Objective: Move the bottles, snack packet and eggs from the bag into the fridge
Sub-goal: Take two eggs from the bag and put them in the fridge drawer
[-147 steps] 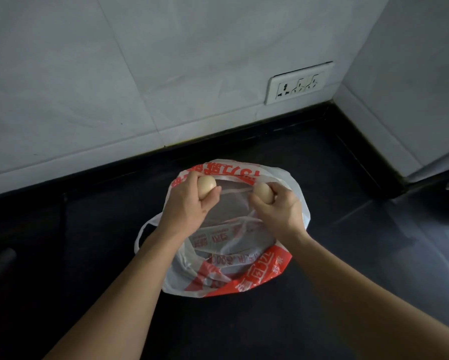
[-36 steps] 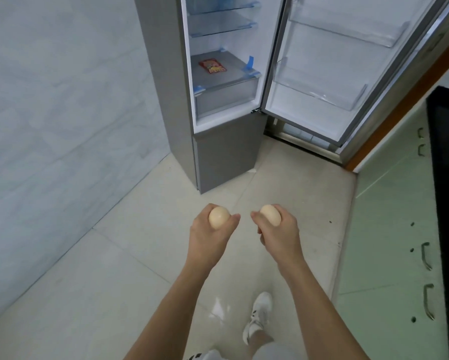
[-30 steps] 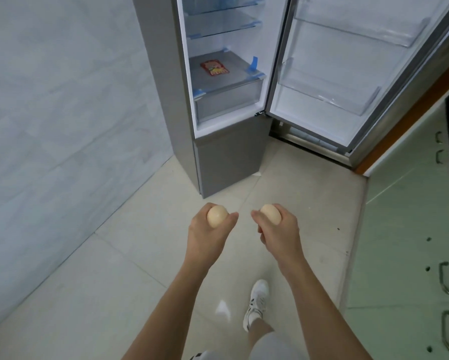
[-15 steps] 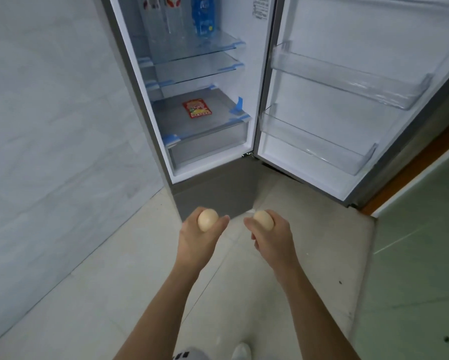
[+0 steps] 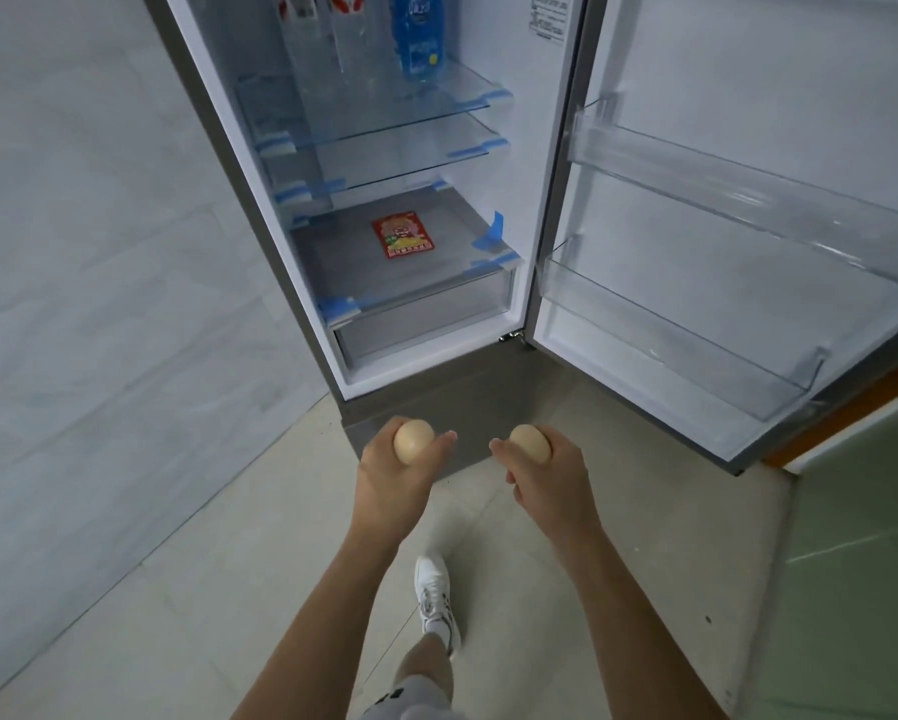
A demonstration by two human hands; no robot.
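An egg [image 5: 413,441] pinched in each hand [image 5: 391,488] — carried from the counter bag — now nears the open fridge [image 5: 436,366], bottles [image 5: 420,39] and snack packet [image 5: 402,234] already shelved.

Two pale tan eggs [image 5: 413,442] [image 5: 530,444] sit level, side by side, below the open fridge [image 5: 491,397]. Inside it, a red snack packet [image 5: 402,234] lies flat on the lowest shelf; clear red-labelled bottles [image 5: 327,28] and a blue bottle [image 5: 420,36] stand on the top shelf.
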